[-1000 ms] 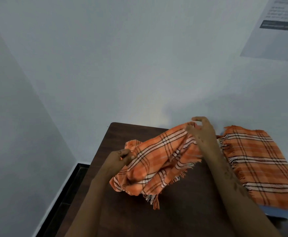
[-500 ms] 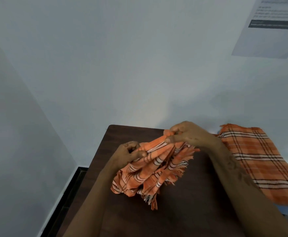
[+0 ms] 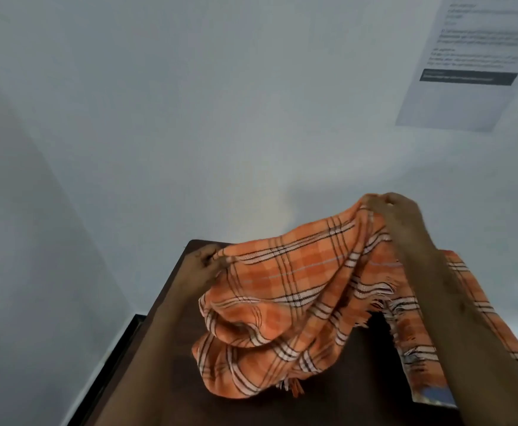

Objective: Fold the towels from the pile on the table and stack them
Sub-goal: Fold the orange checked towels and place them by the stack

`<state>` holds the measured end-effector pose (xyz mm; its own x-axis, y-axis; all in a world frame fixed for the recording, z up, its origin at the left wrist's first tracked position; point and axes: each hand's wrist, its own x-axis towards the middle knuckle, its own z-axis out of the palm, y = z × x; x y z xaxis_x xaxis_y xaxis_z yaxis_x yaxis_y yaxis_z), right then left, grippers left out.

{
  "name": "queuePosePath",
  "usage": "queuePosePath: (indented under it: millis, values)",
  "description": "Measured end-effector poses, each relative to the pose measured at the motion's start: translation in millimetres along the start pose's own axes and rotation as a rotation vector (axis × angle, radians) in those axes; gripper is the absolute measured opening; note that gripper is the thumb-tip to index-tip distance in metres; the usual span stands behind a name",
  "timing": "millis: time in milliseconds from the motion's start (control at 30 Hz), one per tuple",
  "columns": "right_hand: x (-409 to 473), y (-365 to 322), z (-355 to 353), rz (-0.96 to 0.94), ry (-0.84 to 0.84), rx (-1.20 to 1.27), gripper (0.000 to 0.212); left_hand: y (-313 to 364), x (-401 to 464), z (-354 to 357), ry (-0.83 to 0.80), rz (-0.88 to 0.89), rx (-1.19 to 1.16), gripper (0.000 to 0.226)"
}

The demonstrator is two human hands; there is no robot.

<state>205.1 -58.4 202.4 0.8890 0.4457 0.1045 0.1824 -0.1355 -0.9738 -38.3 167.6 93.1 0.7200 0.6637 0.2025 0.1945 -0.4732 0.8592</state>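
Both hands pinch the orange plaid towel (image 3: 285,290) — left hand (image 3: 204,262) low, right hand (image 3: 390,207) high — likely spreading it above the desk (image 3: 344,404); folded towel (image 3: 479,305) waits right.

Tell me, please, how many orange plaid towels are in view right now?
2: one towel held up between left hand and right hand; one flat towel at the table's right. Others may be hidden.

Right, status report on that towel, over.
Both hands, left and right, pinch orange plaid towel, spread, sagging onto table. Second towel flat right. Nothing blocking.
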Motion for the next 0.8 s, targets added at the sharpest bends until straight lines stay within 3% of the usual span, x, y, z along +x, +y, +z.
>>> queuePosePath:
  millis: [67,167,200,267,333,400,533,700,800]
  values:
    - [-1,-2,13,-0.006,-0.131,-0.266,0.044,34,-1,7,0.061,0.077,-0.11,0.029]
    - [-29,-17,38,-0.071,-0.538,-0.306,0.072,83,0,27,0.002,0.191,-0.122,0.021]
    - [-36,-19,45,-0.111,-0.676,-0.325,0.069,96,2,35,-0.041,0.218,-0.109,0.017]
    - [-41,-18,54,-0.197,-0.814,-0.376,0.037,114,4,43,-0.119,0.247,-0.097,0.012]
    - [-35,-24,45,-0.258,-0.799,-0.438,0.02,118,5,44,-0.157,0.2,-0.203,0.014]
    - [-24,-29,29,-0.276,-0.795,-0.466,0.028,109,2,40,-0.182,0.133,-0.314,0.02]
    - [-14,-42,3,-0.289,-0.864,-0.387,0.035,76,-5,43,-0.247,0.028,-0.237,0.027]
    - [3,-52,-23,-0.188,-0.846,-0.025,0.031,34,-12,46,-0.064,-0.133,-0.21,0.05]
    - [13,-50,-35,-0.126,-0.724,0.135,0.03,20,-11,44,0.018,-0.179,-0.082,0.041]
